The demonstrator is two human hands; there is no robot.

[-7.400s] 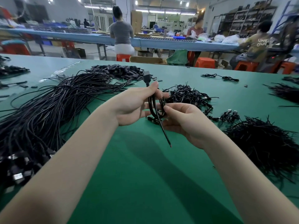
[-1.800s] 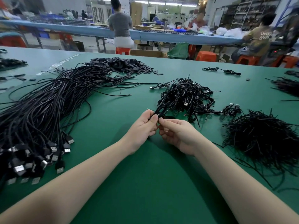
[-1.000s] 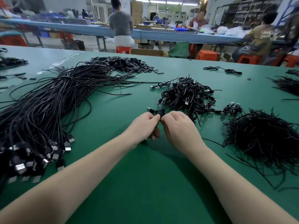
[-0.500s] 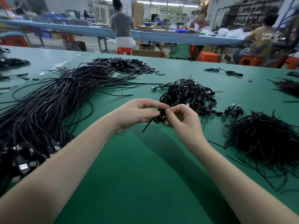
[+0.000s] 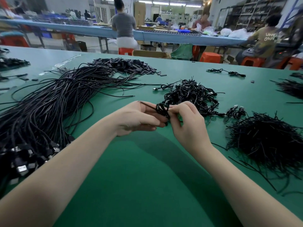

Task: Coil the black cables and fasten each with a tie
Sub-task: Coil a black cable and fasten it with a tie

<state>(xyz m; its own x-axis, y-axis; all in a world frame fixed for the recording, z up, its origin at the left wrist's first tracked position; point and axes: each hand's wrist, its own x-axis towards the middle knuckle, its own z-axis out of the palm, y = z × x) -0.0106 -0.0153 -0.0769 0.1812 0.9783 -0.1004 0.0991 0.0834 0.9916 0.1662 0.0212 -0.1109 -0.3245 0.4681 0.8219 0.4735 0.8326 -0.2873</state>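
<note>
Coiled cable (image 5: 162, 109) sits mid-frame, pinched between left hand (image 5: 136, 117) and right hand (image 5: 188, 123), both raised above green table (image 5: 147, 177)

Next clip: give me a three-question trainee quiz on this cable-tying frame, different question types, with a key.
1. True or false: the coiled cable lies on the green table.
2. Which pile sits nearest the right hand? A) loose cables B) ties C) flat black pieces
3. Fill in: the finished coils lie ____ the hands.

Key: 1 false, both the left hand and the right hold it up; 2 B; 3 beyond.
</note>
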